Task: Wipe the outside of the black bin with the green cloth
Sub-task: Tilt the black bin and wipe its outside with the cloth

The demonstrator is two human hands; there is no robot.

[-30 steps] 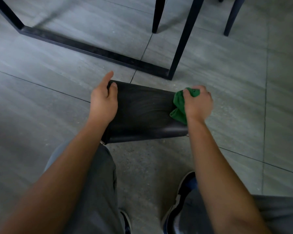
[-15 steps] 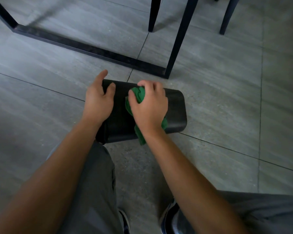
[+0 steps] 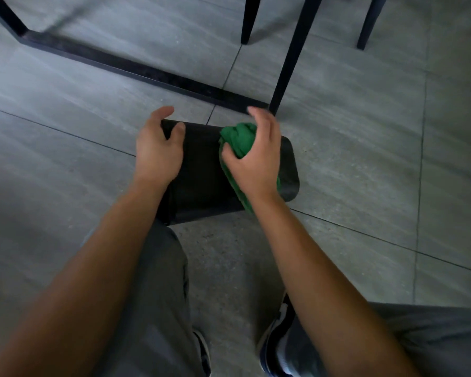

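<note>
Black bin (image 3: 201, 170) lies on its side on the grey tiled floor (image 3: 365, 159), long axis running left to right, directly ahead of the person's knees. Its rounded closed end points right; the left end is under the left forearm, so whether that end is open cannot be told.

Left hand (image 3: 157, 148) rests over the bin's left end, fingers loosely spread and curved, thumb reaching over the far top edge. It has no firm grip on anything; it steadies the bin with the palm.

Right hand (image 3: 252, 161) sits on the bin's upper side toward the right, half open, fingers curled around the bunched green cloth (image 3: 239, 141). The cloth is pressed between palm and bin; a fold bulges out past the thumb, and a strip trails down along the bin's near side by the wrist.

Just beyond the bin, a black metal frame (image 3: 136, 69) runs across the floor, with an upright leg (image 3: 291, 58) rising at its right end. Two more dark legs stand farther back.

Grey trousers (image 3: 158, 295) and a dark shoe (image 3: 276, 349) fill the near edge.
</note>
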